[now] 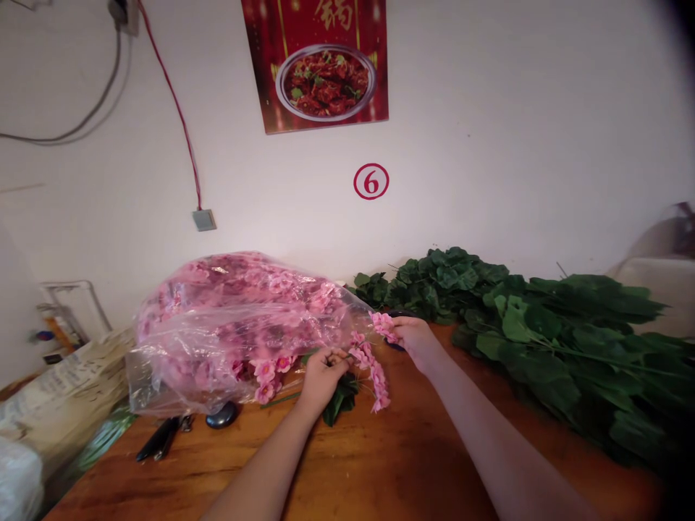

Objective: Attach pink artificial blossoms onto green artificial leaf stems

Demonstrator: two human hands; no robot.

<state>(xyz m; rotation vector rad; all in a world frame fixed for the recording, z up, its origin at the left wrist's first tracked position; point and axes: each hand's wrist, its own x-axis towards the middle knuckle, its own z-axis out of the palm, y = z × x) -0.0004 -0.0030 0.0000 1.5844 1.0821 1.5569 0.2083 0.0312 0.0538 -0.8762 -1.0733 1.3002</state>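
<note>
My left hand (324, 374) is closed around the stem of an artificial flower spray, just in front of the plastic bag. Dark green leaves (341, 400) hang below its fingers. Pink blossoms (378, 380) trail down to the right of that hand. Farther right and a little higher, my right hand (415, 340) pinches a cluster of pink blossoms (383, 325) at its fingertips. A clear plastic bag (244, 318) full of pink artificial flowers lies to the left, with a few blossoms (266, 376) showing at its front edge.
Green artificial leaf stems (548, 333) are heaped along the right of the wooden table (347, 470). A black-handled tool (157, 438) and a dark round object (221, 415) lie front left. Brown paper sacks (65, 383) stand left of the table. A white wall rises behind.
</note>
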